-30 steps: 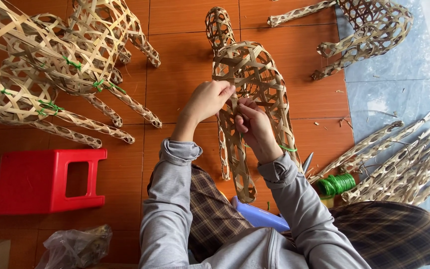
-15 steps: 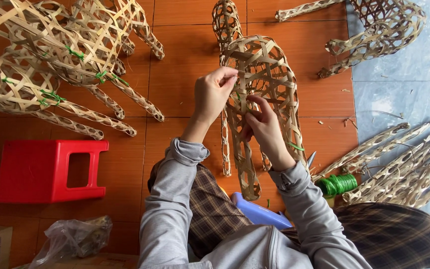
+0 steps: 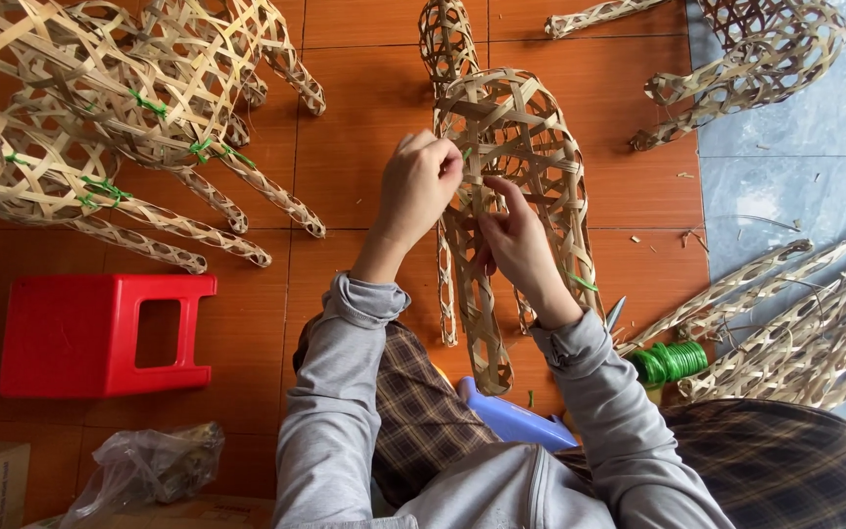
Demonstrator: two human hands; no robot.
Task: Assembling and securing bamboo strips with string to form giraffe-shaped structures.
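Observation:
A woven bamboo animal frame (image 3: 516, 147) with long hollow legs stands in front of me on the orange tiled floor. My left hand (image 3: 418, 186) pinches a spot on its left flank, where a bit of green tie shows at the fingertips. My right hand (image 3: 516, 240) grips the weave just below and to the right, fingers hooked into the lattice. One woven leg (image 3: 487, 328) hangs down between my forearms. Both sleeves are grey.
Several finished woven frames (image 3: 100, 127) pile up at the left, more at the top right (image 3: 756, 59). Loose woven legs (image 3: 805, 313) lie at the right beside a green wire spool (image 3: 673, 360). A red plastic stool (image 3: 100, 333), a plastic bag (image 3: 144, 470) and a blue seat (image 3: 511, 416) sit near me.
My left hand has risen a little along the frame's flank and my right hand has shifted up beside it. The view has drifted slightly.

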